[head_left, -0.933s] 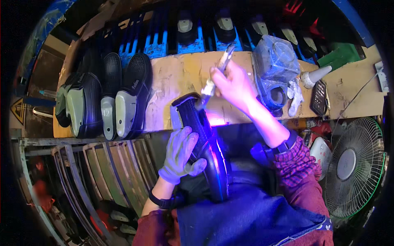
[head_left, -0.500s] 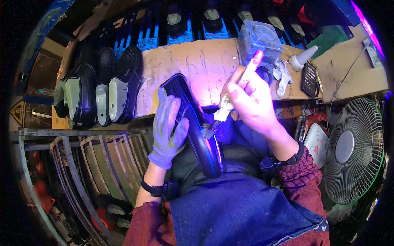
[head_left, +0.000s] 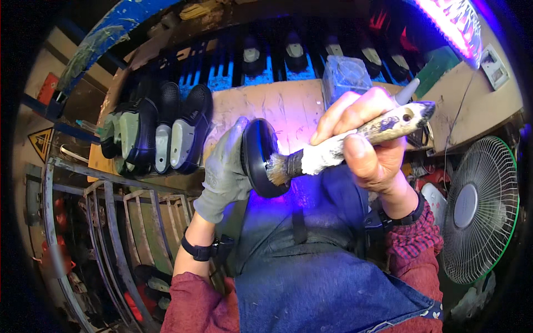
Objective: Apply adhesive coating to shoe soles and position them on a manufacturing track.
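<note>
My left hand (head_left: 225,172), in a grey glove, holds a black shoe (head_left: 256,161) over my lap, its fingers along the shoe's far left side. Seen nearly end-on, the shoe shows its rounded dark edge toward me. Bare, my right hand (head_left: 363,133) is closed round the pale, stained handle of a brush (head_left: 327,154). The brush's bristles (head_left: 276,168) touch the side of the shoe. White wrapping or dried paste covers the handle near the bristles.
On the bench (head_left: 244,102) at left stand several black shoes (head_left: 191,122) on grey lasts. A clear box (head_left: 345,76) is behind my right hand. Beyond lies a conveyor (head_left: 294,64) carrying shoes. A fan (head_left: 477,205) stands at right, a metal rack (head_left: 127,222) at left.
The shoe has turned from lying lengthwise to nearly end-on. My right hand has rolled over, swinging the brush handle up to the right. My view has shifted slightly.
</note>
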A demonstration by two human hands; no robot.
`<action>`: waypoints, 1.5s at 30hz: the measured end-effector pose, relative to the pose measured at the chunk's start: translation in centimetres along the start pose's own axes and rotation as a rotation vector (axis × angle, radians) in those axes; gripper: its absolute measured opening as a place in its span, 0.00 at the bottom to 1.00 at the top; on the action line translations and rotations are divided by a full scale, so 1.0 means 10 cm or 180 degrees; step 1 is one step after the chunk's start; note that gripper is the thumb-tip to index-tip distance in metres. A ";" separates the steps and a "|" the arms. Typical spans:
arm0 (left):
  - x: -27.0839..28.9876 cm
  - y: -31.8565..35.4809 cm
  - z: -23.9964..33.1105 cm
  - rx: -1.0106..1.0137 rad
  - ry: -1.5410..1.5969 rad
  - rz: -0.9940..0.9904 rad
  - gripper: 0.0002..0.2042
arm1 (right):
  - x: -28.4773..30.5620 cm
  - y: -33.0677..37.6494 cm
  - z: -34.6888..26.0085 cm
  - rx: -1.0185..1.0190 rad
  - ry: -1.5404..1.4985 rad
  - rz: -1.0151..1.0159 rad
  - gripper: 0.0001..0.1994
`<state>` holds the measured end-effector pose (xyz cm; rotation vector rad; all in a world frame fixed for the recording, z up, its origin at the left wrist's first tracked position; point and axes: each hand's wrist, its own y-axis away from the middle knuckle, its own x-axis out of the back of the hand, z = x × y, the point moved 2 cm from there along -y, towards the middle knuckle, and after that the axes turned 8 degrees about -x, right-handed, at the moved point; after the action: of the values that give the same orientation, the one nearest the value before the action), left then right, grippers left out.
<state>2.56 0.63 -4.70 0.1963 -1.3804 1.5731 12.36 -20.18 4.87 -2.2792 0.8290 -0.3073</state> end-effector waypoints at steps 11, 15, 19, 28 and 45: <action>0.34 -0.27 0.35 0.1070 0.0369 -0.1808 0.56 | 0.12 -0.26 0.01 -0.0099 0.0344 0.0265 0.12; 0.24 -0.17 0.28 0.1555 0.1253 -0.2170 0.55 | 0.07 -0.11 0.17 -0.0127 0.0125 0.0332 0.11; 0.14 -0.04 0.22 0.1805 0.1573 -0.2003 0.51 | 0.11 0.20 0.32 -0.0470 0.0411 -0.0154 0.12; 0.03 0.09 0.13 0.2449 0.3214 -0.1632 0.44 | 0.07 -0.14 0.48 -0.1081 0.0092 0.1122 0.03; -0.37 0.59 -0.54 0.1948 0.3835 -0.1249 0.18 | 0.08 0.54 0.84 -0.1064 0.0446 0.0445 0.04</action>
<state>2.52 3.87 -12.93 -0.1192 0.0817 1.3159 13.95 -19.33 -5.05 -2.5101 1.1812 -0.2839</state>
